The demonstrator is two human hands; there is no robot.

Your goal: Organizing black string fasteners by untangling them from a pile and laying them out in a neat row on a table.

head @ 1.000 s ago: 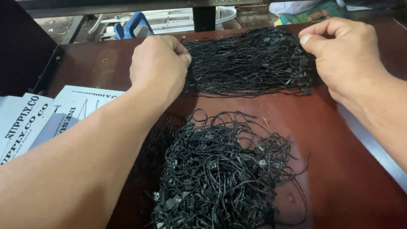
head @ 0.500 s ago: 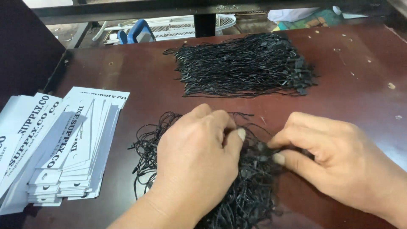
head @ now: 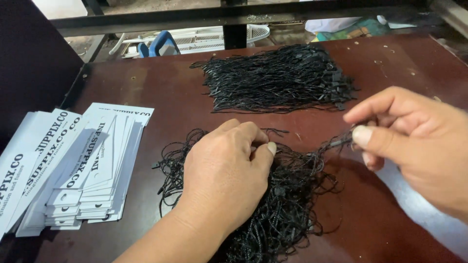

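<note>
A tangled heap of black string loops [head: 287, 204] lies on the dark red table [head: 161, 87] close to me. My left hand [head: 226, 170] presses down on the heap, fingers curled into the strings. My right hand [head: 409, 141] is to the right of the heap, thumb and forefinger pinched on the black end of one string [head: 336, 142], which stretches back to the heap. Farther back lies a neat, straightened bundle of the same black strings [head: 278, 80].
A fanned stack of white printed paper tags [head: 83, 160] with punched holes lies at the left of the table. Behind the table's far edge run a dark metal bar [head: 204, 17], a white fan grille [head: 214, 36] and a blue object [head: 158, 46].
Both hands came down from the far bundle to the near heap. Since then my right hand has moved right, drawing one string out, while my left hand stays on the heap.
</note>
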